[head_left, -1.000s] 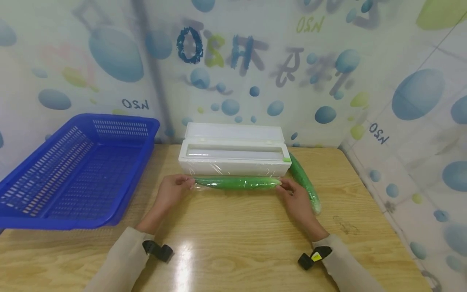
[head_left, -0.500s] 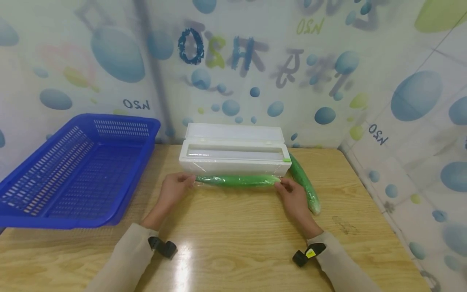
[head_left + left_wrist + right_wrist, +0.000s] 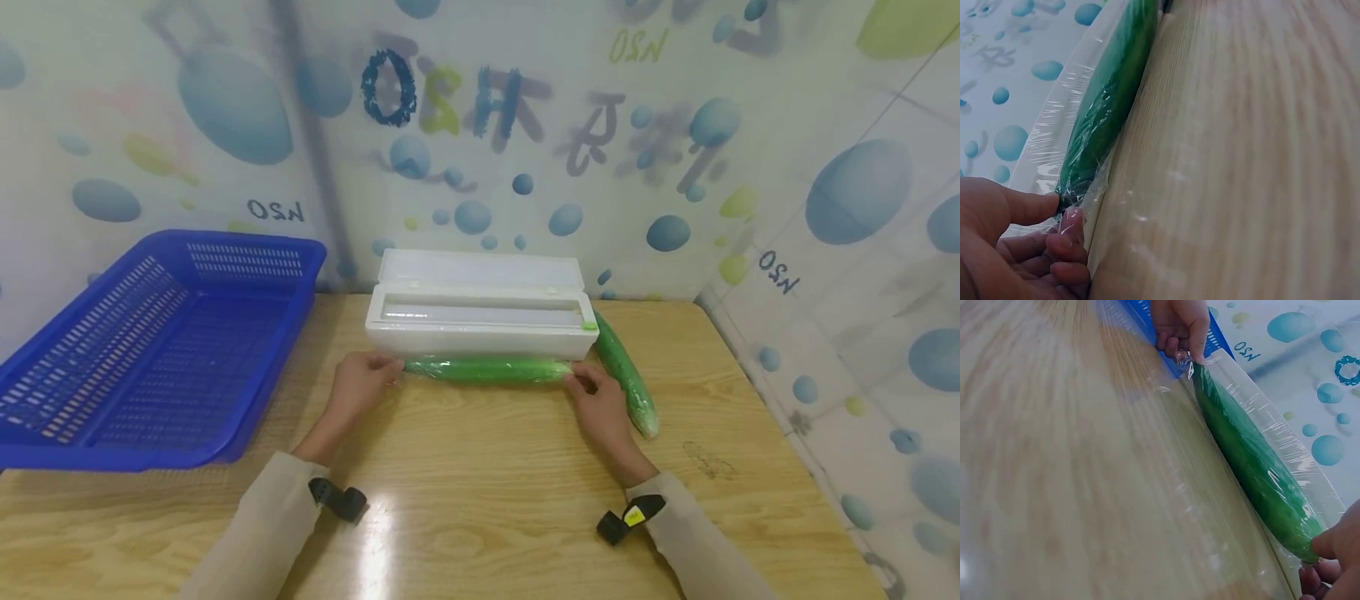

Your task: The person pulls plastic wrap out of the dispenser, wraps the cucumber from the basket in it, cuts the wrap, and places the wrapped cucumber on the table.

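A green cucumber (image 3: 487,370) with clear cling film around it lies crosswise just in front of the white cling film dispenser (image 3: 480,342). My left hand (image 3: 358,385) pinches the film at its dark left end between thumb and index finger. At the pale right end, my right hand (image 3: 600,404) pinches the tip with its film. Glossy, wrinkled cling film (image 3: 1054,147) stretches between the cucumber and the dispenser in the left wrist view. A second cucumber (image 3: 626,375), its surface shiny as if wrapped, lies slanted to the right of the dispenser, beside my right hand.
On the left of the wooden table (image 3: 480,500) stands a blue perforated basket (image 3: 288,350). The dispenser's lid (image 3: 480,268) is raised, close to the patterned wall (image 3: 525,125) behind. Another wall (image 3: 855,333) borders the table's right side.
Both hands have shifted slightly forward with the cucumber, bringing it closer to the dispenser. My wrists have come a little inward. The second cucumber and the basket stay in place.
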`<state>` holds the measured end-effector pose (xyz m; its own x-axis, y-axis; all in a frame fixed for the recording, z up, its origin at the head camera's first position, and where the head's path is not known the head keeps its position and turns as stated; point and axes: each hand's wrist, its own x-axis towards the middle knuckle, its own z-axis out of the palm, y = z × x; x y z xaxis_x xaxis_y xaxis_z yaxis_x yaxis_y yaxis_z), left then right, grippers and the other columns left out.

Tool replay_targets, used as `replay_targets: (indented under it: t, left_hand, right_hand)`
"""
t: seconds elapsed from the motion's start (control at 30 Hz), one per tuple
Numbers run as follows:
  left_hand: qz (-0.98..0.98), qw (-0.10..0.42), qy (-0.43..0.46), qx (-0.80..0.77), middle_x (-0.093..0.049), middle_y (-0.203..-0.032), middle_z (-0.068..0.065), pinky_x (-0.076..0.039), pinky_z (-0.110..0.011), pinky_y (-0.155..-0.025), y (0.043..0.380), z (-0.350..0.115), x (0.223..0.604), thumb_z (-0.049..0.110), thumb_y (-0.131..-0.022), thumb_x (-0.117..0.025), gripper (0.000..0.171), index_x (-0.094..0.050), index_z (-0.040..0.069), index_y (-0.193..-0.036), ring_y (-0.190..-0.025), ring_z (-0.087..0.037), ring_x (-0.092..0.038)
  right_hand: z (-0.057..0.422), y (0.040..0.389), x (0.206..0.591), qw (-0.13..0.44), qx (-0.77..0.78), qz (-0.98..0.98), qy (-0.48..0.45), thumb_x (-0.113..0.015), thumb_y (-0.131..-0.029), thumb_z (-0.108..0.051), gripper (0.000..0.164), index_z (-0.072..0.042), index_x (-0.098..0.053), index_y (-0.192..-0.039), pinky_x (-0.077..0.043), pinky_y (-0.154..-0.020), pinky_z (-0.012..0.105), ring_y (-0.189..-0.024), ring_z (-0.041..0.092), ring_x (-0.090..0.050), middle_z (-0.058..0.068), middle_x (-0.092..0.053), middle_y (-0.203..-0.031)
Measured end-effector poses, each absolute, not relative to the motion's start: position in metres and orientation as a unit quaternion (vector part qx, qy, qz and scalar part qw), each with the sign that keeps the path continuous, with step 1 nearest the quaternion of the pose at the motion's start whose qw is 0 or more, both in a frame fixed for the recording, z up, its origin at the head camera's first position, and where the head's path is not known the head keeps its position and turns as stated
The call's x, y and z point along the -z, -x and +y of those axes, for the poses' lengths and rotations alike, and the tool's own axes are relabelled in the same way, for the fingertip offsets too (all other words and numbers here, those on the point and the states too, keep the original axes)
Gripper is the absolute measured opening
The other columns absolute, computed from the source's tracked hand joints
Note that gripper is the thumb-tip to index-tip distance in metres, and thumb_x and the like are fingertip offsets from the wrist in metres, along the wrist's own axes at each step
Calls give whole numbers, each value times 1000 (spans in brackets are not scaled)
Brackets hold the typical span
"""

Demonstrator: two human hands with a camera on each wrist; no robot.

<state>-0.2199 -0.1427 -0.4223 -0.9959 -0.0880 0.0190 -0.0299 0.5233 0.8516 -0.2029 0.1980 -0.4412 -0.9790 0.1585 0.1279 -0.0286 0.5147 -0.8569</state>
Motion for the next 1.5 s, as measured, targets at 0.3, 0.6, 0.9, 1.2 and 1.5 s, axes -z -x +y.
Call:
replay_targets:
  t: [0.3,0.6,0.9,1.2,1.5]
  left_hand:
    - [-882,50,-35,467,-68,-72,-7,-40,-27,-52,223,-141,422,17,-88,-63,21,-74,-1,-85,-57,-14,-51]
    - [-881,43,-59,468,-67,-68,-7,-38,-26,-50,223,-140,423,18,-87,-64,22,-73,-1,-81,-53,-13,-50]
    - [-875,22,-80,476,-66,-73,-11,-43,-28,-53,219,-142,418,20,-86,-67,26,-69,-6,-90,-58,-18,-56]
    - [-910,69,-58,404,-64,-82,-17,-46,-39,-61,219,-140,414,21,-82,-69,30,-60,-5,-94,-72,-29,-58]
    - [-892,154,117,408,-64,-78,-9,-46,-35,-63,232,-91,365,17,-87,-70,16,-63,3,-89,-68,-22,-57]
  right_hand:
    - [197,203,440,106,-483,-868,40,-63,-93,-19,27,-2,-67,-114,-46,-76,35,-90,23,-58,12,-66,-98]
    - [195,202,440,101,-495,-862,43,-62,-94,-21,30,-1,-65,-116,-45,-76,34,-91,23,-57,13,-65,-101]
    - [197,206,437,115,-528,-838,73,-54,-96,-20,38,-2,-55,-129,-43,-80,31,-97,21,-52,11,-59,-108]
    - [205,222,421,182,-532,-826,39,-60,-95,-29,49,3,-46,-131,-39,-77,36,-92,24,-45,15,-49,-113]
    - [196,240,417,214,-547,-808,52,-69,-89,-27,54,0,-49,-132,-36,-69,26,-80,16,-41,13,-44,-115]
